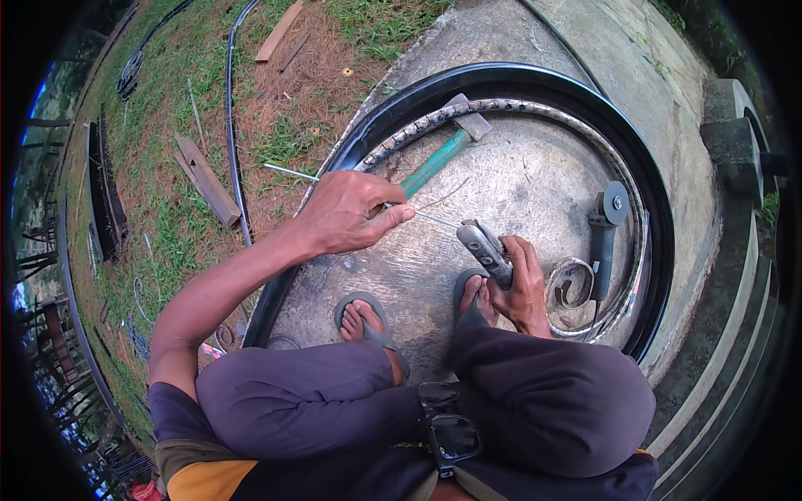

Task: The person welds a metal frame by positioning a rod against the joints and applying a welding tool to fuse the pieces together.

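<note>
My left hand (361,210) is closed around a thin, pale metal rod (292,173). One end sticks out to the left past my wrist, and the other runs right toward the worn grey pliers (486,255). My right hand (524,288) grips these pliers low, close to my right foot. The rod's right end meets the head of the pliers; whether the jaws bite on it I cannot tell. Behind my left hand lies a hammer (436,163) with a green handle, its steel head resting on a wrapped, patterned hoop (510,106).
A wide black ring (660,209) circles the concrete slab (535,179) around my sandalled feet. Inside it, at right, is an angle grinder (603,238) with an exposed disc, beside a coiled strip (571,282). Wood pieces (205,184) and a black hose (231,125) lie on the grass.
</note>
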A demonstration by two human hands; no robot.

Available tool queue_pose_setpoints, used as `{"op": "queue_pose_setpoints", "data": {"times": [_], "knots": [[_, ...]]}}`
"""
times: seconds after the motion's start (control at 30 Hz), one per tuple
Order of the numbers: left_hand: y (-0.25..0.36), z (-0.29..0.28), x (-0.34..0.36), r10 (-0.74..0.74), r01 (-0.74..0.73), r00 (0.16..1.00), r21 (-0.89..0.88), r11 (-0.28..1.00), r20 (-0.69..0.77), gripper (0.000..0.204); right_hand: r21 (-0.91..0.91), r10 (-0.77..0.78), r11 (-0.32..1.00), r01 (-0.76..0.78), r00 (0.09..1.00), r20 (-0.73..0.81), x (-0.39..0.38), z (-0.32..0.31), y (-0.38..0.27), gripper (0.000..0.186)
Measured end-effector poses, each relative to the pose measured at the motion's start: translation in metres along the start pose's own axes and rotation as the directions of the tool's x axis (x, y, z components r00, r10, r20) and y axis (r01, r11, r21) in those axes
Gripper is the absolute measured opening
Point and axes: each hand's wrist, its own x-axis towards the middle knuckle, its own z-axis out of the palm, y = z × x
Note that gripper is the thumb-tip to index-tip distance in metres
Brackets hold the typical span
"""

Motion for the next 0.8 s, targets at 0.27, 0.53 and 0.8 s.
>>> {"op": "queue_pose_setpoints", "data": {"times": [0.27, 0.53, 0.8], "knots": [[-0.008, -0.016, -0.006, 0.361, -0.188, 0.827, 0.393, 0.900, -0.432, 0.043, 0.540, 0.516, 0.649, -0.537, 0.831, 0.206, -0.014, 0.005, 0.014, 0.049], [-0.011, 0.019, -0.033, -0.083, 0.084, 0.991, 0.010, 0.996, -0.103, 0.049, 0.882, 0.829, 0.188, -0.433, 0.551, 0.094, -0.045, 0.003, 0.074, 0.040], [-0.038, 0.066, -0.062, -0.215, 0.219, 0.945, 0.009, 0.976, 0.247, 0.036, 0.801, 0.856, 0.222, -0.556, 0.504, 0.113, -0.032, 0.016, 0.065, 0.022]]}}
